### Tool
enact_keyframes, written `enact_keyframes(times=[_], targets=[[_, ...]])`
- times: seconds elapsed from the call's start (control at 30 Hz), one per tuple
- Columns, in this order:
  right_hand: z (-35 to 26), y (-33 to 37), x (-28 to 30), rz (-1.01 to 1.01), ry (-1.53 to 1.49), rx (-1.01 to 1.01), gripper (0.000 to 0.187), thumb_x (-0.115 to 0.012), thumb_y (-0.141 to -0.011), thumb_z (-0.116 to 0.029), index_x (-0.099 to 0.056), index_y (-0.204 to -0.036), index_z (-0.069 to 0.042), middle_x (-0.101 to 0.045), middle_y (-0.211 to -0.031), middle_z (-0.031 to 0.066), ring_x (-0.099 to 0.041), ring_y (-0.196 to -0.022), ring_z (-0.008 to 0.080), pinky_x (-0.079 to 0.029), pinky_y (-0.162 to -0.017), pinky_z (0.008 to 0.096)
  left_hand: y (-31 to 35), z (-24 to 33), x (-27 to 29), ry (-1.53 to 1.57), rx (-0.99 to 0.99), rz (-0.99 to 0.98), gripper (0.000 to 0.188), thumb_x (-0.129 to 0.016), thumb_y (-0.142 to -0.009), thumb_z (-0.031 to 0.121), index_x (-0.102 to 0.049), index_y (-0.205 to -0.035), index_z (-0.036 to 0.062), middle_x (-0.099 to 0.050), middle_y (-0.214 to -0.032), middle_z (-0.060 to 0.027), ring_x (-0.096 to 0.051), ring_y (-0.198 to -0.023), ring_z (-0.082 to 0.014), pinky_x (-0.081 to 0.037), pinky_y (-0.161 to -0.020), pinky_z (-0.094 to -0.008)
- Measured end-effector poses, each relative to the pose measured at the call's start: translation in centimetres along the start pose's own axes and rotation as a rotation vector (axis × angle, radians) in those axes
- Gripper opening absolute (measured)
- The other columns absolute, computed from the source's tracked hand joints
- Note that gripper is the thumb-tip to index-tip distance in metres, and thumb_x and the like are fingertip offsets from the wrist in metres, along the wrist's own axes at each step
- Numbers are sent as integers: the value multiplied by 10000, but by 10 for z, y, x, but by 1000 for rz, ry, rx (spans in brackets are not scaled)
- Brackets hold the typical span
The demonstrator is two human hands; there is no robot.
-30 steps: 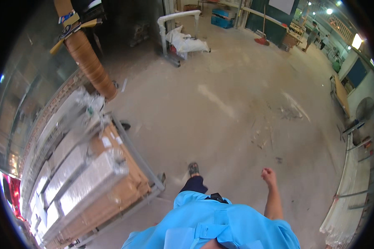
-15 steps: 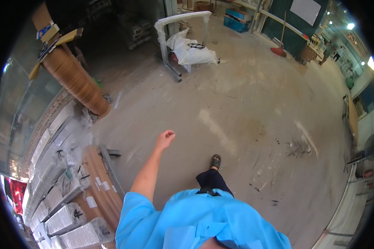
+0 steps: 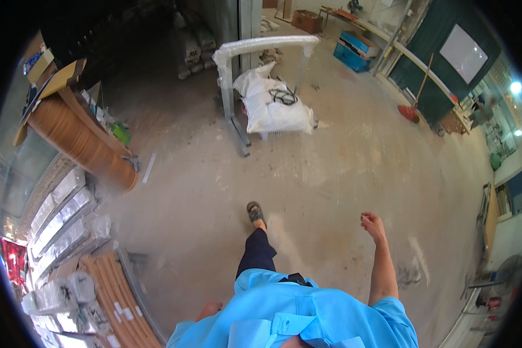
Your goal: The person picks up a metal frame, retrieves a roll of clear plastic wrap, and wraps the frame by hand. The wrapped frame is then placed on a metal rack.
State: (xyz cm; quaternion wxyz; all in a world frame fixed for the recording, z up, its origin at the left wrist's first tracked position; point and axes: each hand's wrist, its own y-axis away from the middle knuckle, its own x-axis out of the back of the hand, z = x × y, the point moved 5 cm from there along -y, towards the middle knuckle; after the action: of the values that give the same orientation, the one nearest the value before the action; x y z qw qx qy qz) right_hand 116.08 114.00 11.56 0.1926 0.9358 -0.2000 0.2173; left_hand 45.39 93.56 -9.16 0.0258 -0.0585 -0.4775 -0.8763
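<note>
My right hand (image 3: 373, 226) swings out in front of me over the concrete floor (image 3: 330, 191). Its fingers are loosely curled, and no object shows in them. Low beside my body is my left hand (image 3: 210, 309), mostly hidden by the blue shirt (image 3: 261, 313), so its fingers cannot be made out. Neither hand touches anything that I can see. One foot in a dark sandal (image 3: 255, 212) is stretched forward on the floor. Ahead stands a wrapped metal frame (image 3: 267, 42), with a white sack (image 3: 278, 110) and a black cable (image 3: 283, 95) on it.
At the left are a tall brown roll (image 3: 78, 142), wrapped bundles (image 3: 58, 203) and long brown tubes (image 3: 119, 296). Blue boxes (image 3: 354, 52) stand far back. A red broom (image 3: 409, 111) leans near a green board (image 3: 414, 75). A fan (image 3: 509, 272) is at the right.
My right hand has come into view, while my left has dropped back beside my body. The other foot is now forward. The frame and sack appear nearer.
</note>
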Motion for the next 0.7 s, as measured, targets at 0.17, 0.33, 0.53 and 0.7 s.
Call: enact_keyframes(times=[0.17, 0.33, 0.53, 0.7], targets=[[-146, -163, -61, -123, 125, 19, 272, -595, -862, -186, -658, -1088, -49, -673, -855, 45, -632, -738, 132, -500, -681, 277, -154, 204, -11, -46, 212, 39, 293, -546, -896, 314, -623, -922, 32, -605, -803, -124, -605, -734, -231, -509, -632, -387], [-257, -285, -113, -277, 239, 197, 275, -590, -865, -167, -654, -1106, -50, -672, -857, 53, -630, -739, 135, -503, -696, 282, -235, 599, -36, -20, -369, 185, 353, -577, -924, 269, -552, -1205, 56, -616, -1065, -90, -617, -920, -211, -525, -774, -335], [-358, -441, -127, -319, 2, 166, 275, -555, -900, -177, -641, -1128, -47, -670, -915, 45, -627, -767, 138, -502, -708, 287, -222, 918, -115, 281, -663, -129, 289, -585, -928, 267, -573, -1135, 65, -634, -998, -76, -638, -844, -193, -513, -735, -313], [-438, -647, -150, -380, -256, 100, 349, -517, -959, -279, -564, -1229, -61, -649, -1017, 66, -627, -862, 155, -509, -761, 294, -289, 1041, -171, 726, -661, -373, 398, -578, -928, 368, -527, -1206, 88, -578, -1151, -108, -595, -1013, -239, -488, -854, -393]])
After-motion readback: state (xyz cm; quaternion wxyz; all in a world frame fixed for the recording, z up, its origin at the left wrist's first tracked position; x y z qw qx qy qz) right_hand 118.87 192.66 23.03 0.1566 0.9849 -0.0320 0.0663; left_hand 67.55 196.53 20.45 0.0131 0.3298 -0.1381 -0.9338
